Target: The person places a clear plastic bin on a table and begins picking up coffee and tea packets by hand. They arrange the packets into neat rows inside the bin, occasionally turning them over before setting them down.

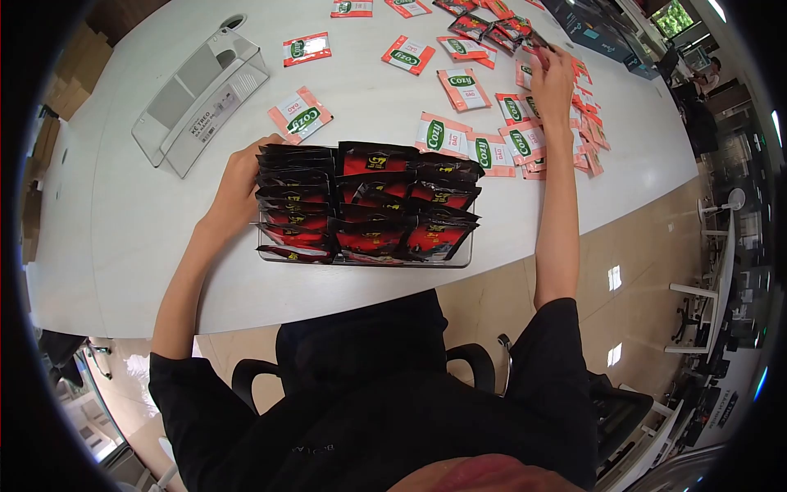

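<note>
In front of me a clear plastic box (369,263) holds three columns of black-and-red sachets (373,234) packed upright. My left hand (244,176) is closed around the box's far left corner, with its fingertips partly hidden behind the sachets. At the upper right, my right hand (554,86) reaches into the scattered sachets, its thumb and fingers pinched on a reddish sachet (537,56), mostly covered by the fingers. Close to that hand lie loose black-and-red sachets (507,34) and a spread of orange-and-white Cozy tea sachets (523,141).
A clear plastic holder (205,102) with a printed label stands at the left of the white table (106,197). A dark box (598,37) sits at the far right edge. Single Cozy sachets (307,49) lie across the middle. My chair (471,361) is below the near edge.
</note>
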`<action>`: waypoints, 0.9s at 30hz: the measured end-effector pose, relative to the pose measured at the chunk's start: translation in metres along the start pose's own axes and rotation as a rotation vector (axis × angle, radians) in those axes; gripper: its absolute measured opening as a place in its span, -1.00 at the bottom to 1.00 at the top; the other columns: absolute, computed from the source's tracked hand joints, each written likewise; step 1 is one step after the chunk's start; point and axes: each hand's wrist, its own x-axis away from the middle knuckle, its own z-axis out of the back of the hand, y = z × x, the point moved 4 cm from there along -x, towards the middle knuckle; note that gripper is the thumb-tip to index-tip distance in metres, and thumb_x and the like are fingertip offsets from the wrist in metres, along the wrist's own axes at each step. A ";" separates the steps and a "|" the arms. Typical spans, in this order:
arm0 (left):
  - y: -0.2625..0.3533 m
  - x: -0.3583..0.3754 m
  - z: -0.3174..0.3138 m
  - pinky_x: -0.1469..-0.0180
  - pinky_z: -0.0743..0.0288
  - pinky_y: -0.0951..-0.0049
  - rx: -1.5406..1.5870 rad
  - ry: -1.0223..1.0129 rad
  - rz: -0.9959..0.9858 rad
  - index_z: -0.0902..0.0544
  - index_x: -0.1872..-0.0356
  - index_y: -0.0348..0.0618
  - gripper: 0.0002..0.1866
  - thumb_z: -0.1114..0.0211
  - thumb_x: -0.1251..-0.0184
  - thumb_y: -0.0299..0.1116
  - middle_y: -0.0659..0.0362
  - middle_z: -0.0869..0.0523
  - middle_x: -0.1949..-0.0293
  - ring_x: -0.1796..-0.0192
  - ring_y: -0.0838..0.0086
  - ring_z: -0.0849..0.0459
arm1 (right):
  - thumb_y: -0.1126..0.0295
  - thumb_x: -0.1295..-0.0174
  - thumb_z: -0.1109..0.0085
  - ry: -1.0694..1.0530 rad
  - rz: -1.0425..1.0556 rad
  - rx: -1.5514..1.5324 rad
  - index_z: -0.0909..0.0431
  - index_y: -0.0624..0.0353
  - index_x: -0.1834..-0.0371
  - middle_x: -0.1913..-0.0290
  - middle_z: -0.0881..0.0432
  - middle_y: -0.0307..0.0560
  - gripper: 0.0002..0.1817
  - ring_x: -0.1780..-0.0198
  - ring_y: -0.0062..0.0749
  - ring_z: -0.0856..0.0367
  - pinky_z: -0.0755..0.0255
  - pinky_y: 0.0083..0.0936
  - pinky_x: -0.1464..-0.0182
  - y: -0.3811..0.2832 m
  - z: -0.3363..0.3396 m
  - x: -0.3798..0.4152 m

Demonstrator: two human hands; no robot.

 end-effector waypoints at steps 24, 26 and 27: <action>-0.006 0.000 0.001 0.24 -0.52 0.34 -0.068 0.013 -0.066 -0.61 -0.10 -0.31 -0.68 -0.21 -0.34 -0.49 -0.04 -0.75 0.15 0.36 0.16 -0.64 | 0.41 -0.17 -0.43 -0.131 0.394 -0.637 -0.72 0.17 0.09 0.22 -0.68 -0.15 -0.75 0.20 -0.37 -0.73 -0.61 -0.46 0.14 -0.157 0.030 0.023; -0.003 -0.001 0.000 0.23 -0.49 0.37 -0.022 0.028 -0.034 -0.58 0.04 -0.38 -0.70 -0.29 -0.20 -0.50 0.00 -0.67 0.22 0.36 0.18 -0.61 | 0.34 -0.25 -0.42 -0.151 0.183 -0.780 -0.68 0.28 0.08 0.21 -0.72 -0.09 -0.72 0.23 -0.38 -0.76 -0.62 -0.47 0.17 -0.150 0.027 0.023; -0.003 -0.001 -0.001 0.22 -0.45 0.41 0.025 0.039 -0.004 -0.55 0.19 -0.45 -0.70 -0.36 -0.06 -0.51 0.04 -0.60 0.29 0.35 0.20 -0.58 | 0.34 -0.25 -0.42 -0.153 0.184 -0.782 -0.68 0.28 0.08 0.21 -0.72 -0.09 -0.72 0.23 -0.38 -0.76 -0.62 -0.47 0.17 -0.151 0.024 0.023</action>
